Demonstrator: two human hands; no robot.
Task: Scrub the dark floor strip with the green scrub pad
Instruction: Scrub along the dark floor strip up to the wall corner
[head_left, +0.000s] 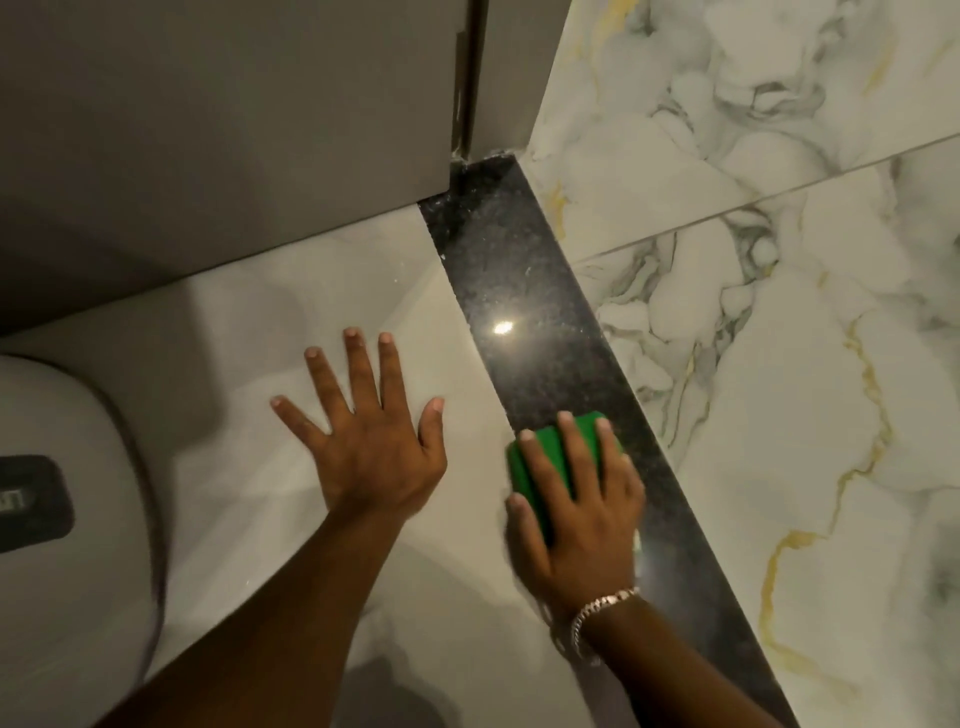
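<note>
Green scrub pad (550, 457): on dark floor strip (519, 291), near end, right hand (576, 514) pressed flat over it; unscrubbed strip runs ahead toward door corner. Left hand (369, 441): splayed, empty, bracing on pale tile (249, 332)

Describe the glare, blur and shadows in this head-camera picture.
Head view: a small bright glare spot sits on the dark floor strip; the right hand on the green scrub pad is slightly motion-blurred; the left hand is sharp; soft shadows cross the pale floor tile; wide-angle bending shows at the edges.
</note>
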